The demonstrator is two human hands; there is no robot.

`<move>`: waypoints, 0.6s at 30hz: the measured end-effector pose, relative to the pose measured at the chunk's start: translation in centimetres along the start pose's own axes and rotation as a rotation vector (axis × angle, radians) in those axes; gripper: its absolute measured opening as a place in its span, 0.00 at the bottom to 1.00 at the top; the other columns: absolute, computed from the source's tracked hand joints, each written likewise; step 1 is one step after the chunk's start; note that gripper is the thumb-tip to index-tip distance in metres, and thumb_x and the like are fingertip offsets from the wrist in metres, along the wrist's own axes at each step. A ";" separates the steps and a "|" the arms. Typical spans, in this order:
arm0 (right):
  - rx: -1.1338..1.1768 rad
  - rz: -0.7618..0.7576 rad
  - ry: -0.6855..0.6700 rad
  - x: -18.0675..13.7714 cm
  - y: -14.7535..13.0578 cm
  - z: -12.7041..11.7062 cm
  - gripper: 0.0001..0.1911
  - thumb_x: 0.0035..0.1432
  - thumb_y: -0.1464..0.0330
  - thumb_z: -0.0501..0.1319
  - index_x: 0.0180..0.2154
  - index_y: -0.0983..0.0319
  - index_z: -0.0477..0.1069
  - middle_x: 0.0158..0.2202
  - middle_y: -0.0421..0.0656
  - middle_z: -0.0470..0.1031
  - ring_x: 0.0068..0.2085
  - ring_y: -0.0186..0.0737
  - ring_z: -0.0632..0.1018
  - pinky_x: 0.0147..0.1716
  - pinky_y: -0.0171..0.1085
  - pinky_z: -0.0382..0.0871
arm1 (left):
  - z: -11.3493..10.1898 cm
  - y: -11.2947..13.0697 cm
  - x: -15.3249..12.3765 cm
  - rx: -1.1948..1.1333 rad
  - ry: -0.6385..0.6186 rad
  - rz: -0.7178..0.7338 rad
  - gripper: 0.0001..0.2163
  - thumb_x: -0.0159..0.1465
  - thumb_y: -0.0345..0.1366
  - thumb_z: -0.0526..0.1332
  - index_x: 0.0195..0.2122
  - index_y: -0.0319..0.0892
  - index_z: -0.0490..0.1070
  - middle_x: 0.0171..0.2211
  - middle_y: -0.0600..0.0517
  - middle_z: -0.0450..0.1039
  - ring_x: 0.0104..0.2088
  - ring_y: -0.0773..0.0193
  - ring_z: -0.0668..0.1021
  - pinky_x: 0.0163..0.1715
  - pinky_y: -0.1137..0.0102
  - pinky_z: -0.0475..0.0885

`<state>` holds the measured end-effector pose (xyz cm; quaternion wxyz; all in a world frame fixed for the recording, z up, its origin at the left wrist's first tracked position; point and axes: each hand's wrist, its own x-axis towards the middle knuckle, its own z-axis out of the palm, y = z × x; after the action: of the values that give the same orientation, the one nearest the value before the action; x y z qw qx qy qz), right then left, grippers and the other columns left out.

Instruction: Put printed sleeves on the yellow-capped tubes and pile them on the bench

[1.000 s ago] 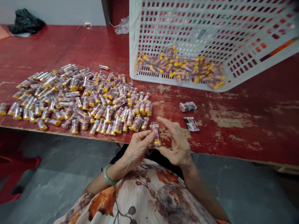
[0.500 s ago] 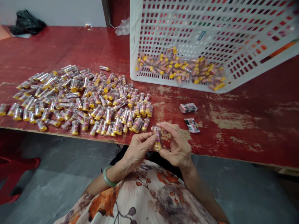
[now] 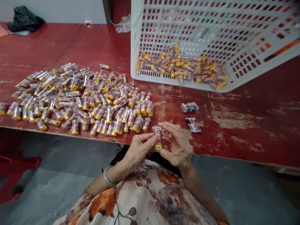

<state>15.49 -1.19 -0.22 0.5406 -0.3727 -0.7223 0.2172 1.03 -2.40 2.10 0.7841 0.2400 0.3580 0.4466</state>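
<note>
Head view: left hand [image 3: 138, 150] and right hand [image 3: 180, 147] both pinch one vial [image 3: 158, 138], its label too small to read.

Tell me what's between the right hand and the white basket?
Head view: two small packets lie on the red table, one near the right hand holding the tube, one nearer the white basket.

tubes [image 3: 77, 100]: clear glossy plastic | table [image 3: 246, 125]: worn red-painted wood, chipped | basket [image 3: 187, 28]: white perforated plastic
</note>
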 end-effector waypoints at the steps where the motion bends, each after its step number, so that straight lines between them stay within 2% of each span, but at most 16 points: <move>1: 0.008 0.003 0.005 0.0 0.0 0.1 0.34 0.45 0.73 0.61 0.57 0.55 0.64 0.53 0.46 0.71 0.53 0.53 0.72 0.54 0.57 0.63 | -0.1 -0.1 0.0 0.000 -0.006 0.006 0.15 0.54 0.45 0.68 0.32 0.37 0.80 0.24 0.50 0.76 0.24 0.68 0.75 0.32 0.71 0.70; 6: 0.014 0.015 0.005 -0.1 -0.1 0.2 0.33 0.45 0.73 0.61 0.56 0.55 0.64 0.53 0.46 0.71 0.53 0.53 0.72 0.53 0.57 0.64 | -0.5 -0.4 -0.3 -0.012 -0.030 0.012 0.14 0.55 0.45 0.68 0.34 0.38 0.80 0.25 0.49 0.77 0.25 0.67 0.76 0.34 0.71 0.71; 18: 0.107 0.032 0.007 -0.4 0.1 0.2 0.33 0.43 0.73 0.60 0.54 0.55 0.67 0.52 0.47 0.71 0.52 0.54 0.73 0.51 0.56 0.65 | -0.4 -0.6 -0.4 -0.006 0.011 -0.018 0.14 0.52 0.42 0.70 0.37 0.40 0.80 0.25 0.50 0.78 0.24 0.66 0.76 0.34 0.68 0.72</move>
<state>15.36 -1.40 -0.59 0.5584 -0.3557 -0.7018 0.2629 0.93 -3.00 1.58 0.7868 0.2320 0.3631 0.4418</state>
